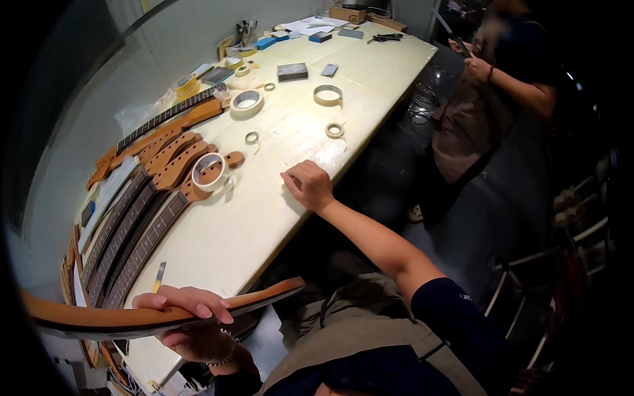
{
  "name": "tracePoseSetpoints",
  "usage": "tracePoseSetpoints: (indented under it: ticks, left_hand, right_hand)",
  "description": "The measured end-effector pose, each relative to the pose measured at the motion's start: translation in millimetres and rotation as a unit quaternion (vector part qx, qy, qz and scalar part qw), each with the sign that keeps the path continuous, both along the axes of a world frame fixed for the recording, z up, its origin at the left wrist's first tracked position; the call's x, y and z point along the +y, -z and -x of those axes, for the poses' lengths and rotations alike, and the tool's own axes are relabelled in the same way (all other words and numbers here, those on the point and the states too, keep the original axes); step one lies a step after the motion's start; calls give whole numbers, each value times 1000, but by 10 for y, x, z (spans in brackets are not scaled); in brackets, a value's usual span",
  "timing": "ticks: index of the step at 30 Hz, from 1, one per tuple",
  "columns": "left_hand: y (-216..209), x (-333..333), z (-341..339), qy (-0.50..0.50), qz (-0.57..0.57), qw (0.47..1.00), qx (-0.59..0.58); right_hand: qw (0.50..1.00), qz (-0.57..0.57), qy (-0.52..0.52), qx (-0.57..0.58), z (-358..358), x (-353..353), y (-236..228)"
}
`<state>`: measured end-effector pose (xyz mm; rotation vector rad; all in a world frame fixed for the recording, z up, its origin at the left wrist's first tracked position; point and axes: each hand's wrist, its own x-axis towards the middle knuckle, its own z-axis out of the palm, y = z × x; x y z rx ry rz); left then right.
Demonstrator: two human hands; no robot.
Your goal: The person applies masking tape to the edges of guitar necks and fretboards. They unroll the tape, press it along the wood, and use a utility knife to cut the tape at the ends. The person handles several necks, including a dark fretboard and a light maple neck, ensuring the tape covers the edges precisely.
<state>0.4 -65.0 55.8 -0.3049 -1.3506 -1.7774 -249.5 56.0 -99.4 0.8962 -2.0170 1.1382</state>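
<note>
My left hand (191,323) is wrapped round a guitar neck (125,317), held level at the lower left. Its tan wooden back faces up, a dark edge shows below, and one end reaches past my fingers toward my apron. My right hand (309,186) is at the table's near edge with its fingers curled together; whatever they may hold is hidden. Nearest to it are a small tape roll (335,130) and a smaller tape ring (251,138). A wide masking tape roll (210,173) leans on the headstocks of several guitar necks (148,228) lying at the left.
The pale table (277,218) runs away to the back. On it are more tape rolls (247,104), a grey block (292,72), blue blocks (267,43) and a small blade (160,276). A co-worker (485,99) stands beyond the right edge, holding a long dark piece.
</note>
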Motion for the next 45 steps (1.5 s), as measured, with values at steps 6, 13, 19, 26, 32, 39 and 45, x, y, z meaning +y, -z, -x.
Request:
tracePoseSetpoints:
  ticks: [6,13,19,26,32,39,45]
  left_hand:
    - [-2,257,12,-28,13,999,-6]
    - [-63,696,21,-120,66,991,4]
    - [61,816,216,-159,134,978,-23]
    - [760,448,238,-83,207,974,-28]
    - [1441,398,238,-60,124,986,-91]
    - [1820,499,131,-77,3,977,-199]
    - [1985,606,173,-29,-143,971,-188]
  right_hand:
    - [1000,-9,10,-15,44,-18,23]
    - [1000,9,-6,-19,92,-35,-35]
    - [999,-17,-44,-16,179,-117,167]
    - [995,-87,-22,-45,122,-169,232]
    - [988,-147,20,-51,184,-104,278]
    - [993,-105,24,-40,179,-108,243]
    - [995,-97,22,-13,221,-19,266]
